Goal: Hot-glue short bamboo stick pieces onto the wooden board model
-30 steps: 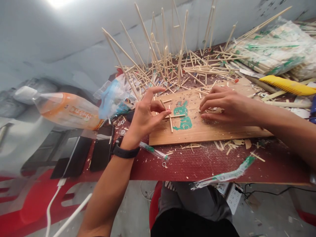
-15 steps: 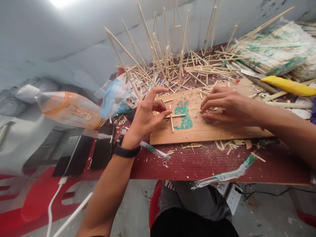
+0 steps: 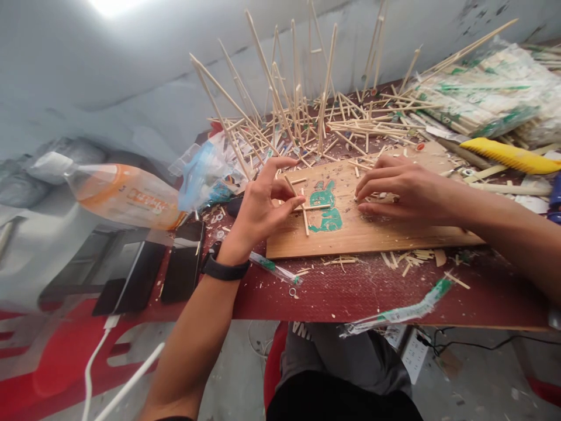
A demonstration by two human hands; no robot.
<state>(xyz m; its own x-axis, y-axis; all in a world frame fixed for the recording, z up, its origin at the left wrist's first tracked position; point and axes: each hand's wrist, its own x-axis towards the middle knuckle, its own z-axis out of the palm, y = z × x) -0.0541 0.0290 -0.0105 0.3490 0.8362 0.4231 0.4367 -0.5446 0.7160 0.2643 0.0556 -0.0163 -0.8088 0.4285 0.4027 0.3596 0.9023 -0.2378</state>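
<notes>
Maroon tabletop [image 3: 315, 301]: at nine o'clock your left hand [image 3: 268, 204] still pinches crossed pale-wood sticks [image 3: 305, 221], likely steadying; right hand [image 3: 405, 188] half-curled, hold unclear.

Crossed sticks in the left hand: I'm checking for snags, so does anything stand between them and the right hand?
Nothing visible stands between the crossed sticks and the right hand; the gap shows the wooden board with its flat green picture.
</notes>
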